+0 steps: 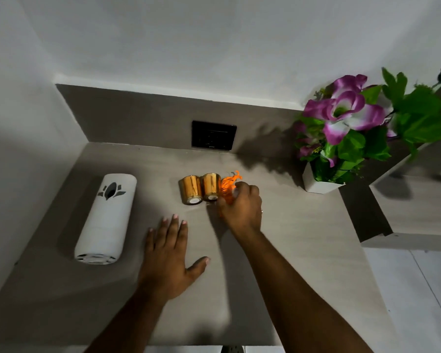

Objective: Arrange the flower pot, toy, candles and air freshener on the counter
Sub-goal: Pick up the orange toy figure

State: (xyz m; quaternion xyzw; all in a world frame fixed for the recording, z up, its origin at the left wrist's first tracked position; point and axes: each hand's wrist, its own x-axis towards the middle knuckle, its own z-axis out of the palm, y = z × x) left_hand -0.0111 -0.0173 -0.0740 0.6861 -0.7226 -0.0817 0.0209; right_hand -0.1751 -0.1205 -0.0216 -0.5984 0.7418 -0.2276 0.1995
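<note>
The right hand [242, 205] grips the orange toy [228, 186], with two gold candles [200, 188] touching just to its left. The left hand [169, 258] lies flat, fingers spread, on the counter [303, 250]. Further left lies the air freshener [106, 217]; the flower pot [318, 183] stands beyond, to the right.

Gripping orange toy [228, 186] with right hand [242, 206] beside two gold candles [200, 188]; resting left hand [167, 258] flat on counter [303, 250]; air freshener [106, 217] lying left.

Dim light; hard shadows fall left; edges bowed; slight motion blur.
</note>
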